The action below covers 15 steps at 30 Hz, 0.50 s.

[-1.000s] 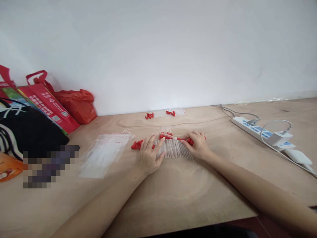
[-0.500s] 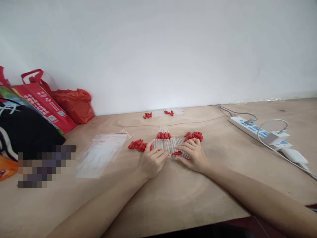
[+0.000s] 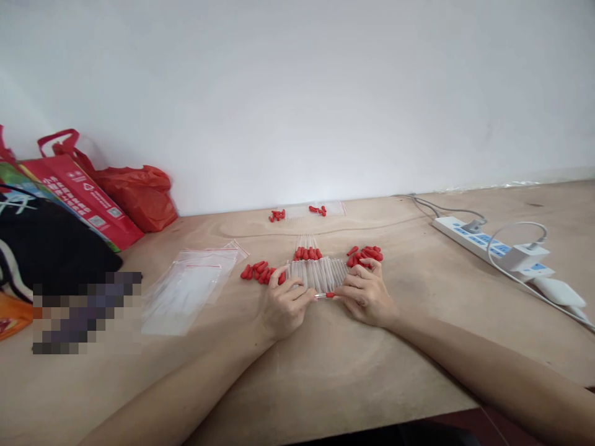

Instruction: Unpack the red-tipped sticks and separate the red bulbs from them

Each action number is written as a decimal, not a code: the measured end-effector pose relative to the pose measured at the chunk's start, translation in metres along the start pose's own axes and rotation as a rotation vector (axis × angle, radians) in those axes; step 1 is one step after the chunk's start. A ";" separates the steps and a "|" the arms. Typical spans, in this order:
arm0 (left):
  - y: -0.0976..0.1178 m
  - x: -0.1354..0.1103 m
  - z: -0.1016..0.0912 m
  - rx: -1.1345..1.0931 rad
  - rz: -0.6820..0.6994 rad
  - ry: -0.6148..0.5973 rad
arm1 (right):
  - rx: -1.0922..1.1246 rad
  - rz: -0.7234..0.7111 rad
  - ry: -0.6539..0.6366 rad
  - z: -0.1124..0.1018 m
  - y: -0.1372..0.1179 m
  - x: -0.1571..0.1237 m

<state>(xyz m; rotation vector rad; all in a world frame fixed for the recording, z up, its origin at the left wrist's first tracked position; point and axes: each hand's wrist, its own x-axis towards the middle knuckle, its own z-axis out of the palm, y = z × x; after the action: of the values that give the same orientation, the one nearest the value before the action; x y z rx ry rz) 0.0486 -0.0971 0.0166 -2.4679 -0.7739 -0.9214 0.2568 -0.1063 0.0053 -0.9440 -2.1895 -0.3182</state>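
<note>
A glass dropper tube (image 3: 320, 296) lies level between my hands, with a red rubber bulb (image 3: 330, 295) at its right end. My left hand (image 3: 289, 303) is closed on the tube. My right hand (image 3: 368, 294) pinches the bulb, covering most of it. Just beyond my fingers is a row of clear glass tubes (image 3: 318, 274) lying side by side. Behind the row lie several droppers with red bulbs (image 3: 307, 253) on, their tips pointing away. Loose red bulbs (image 3: 260, 271) are heaped by my left hand, and another heap of bulbs (image 3: 367, 253) sits beyond my right hand.
Clear zip bags (image 3: 186, 291) lie flat at the left. Near the wall is another bag (image 3: 297, 211) with small red bulbs (image 3: 277, 215) beside it. A power strip (image 3: 483, 241) with cables is on the right. Red bags (image 3: 139, 186) and a black bag (image 3: 51, 241) stand at the left.
My right hand has closed its fingers around the red bulb, which was lying in plain view against more open fingers. My left hand has stayed nearly in place.
</note>
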 end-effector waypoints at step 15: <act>-0.017 -0.010 0.010 -0.058 -0.149 0.046 | 0.015 0.542 0.205 -0.012 0.058 -0.005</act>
<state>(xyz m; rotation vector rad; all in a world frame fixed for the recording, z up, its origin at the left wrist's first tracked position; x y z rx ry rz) 0.0361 -0.0827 0.0056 -2.4556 -0.9382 -1.0643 0.3065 -0.0735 0.0069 -1.3814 -1.6707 -0.1298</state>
